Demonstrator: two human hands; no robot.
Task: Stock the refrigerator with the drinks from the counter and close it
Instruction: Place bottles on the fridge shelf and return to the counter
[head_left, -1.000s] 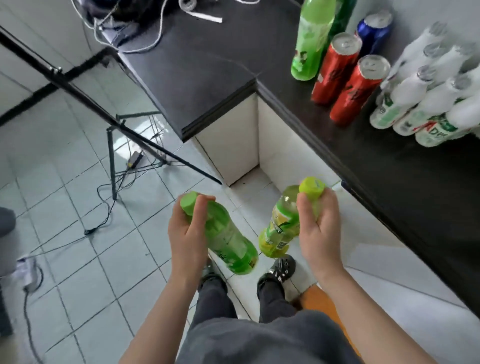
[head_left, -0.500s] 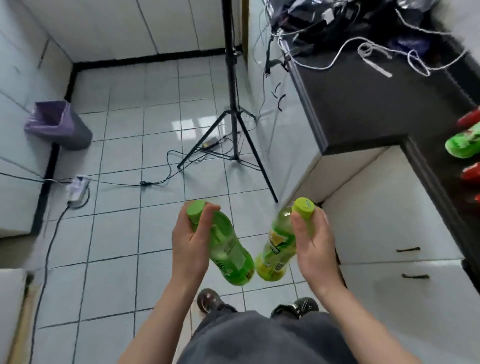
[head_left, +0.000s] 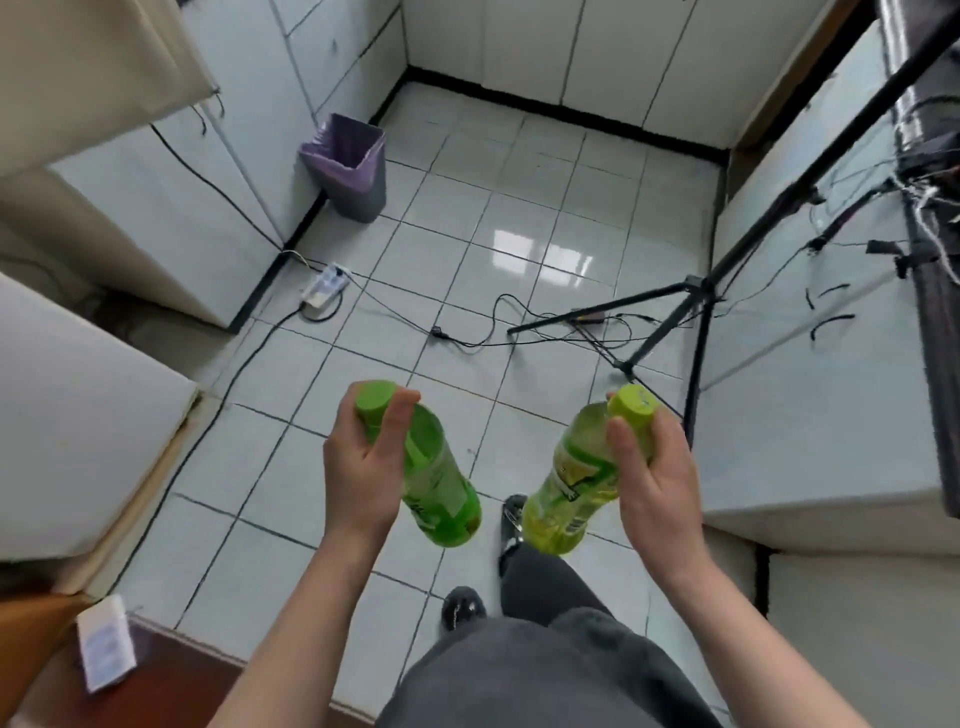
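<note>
Carrying a green bottle (head_left: 436, 478) gripped in left hand (head_left: 363, 467) and a yellow-green bottle (head_left: 576, 488) in right hand (head_left: 654, 478), risks tripping on floor cables (head_left: 467, 340) ahead.

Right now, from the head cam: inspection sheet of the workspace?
Surface: glossy tiled floor; only the dark counter edge shows, at right.
Job's things: green bottle and yellow-green bottle, both capped, tilted, apart. Refrigerator not identifiable.
Clutter: purple-lined bin by the far wall; white packet at lower left.
Grippers: left hand grips the green bottle near its neck; right hand grips the yellow-green one likewise.
Cables: power strip with cords trailing across the floor; loose wires on the counter.
Surroundings: black tripod at right; white cabinets under the counter.
</note>
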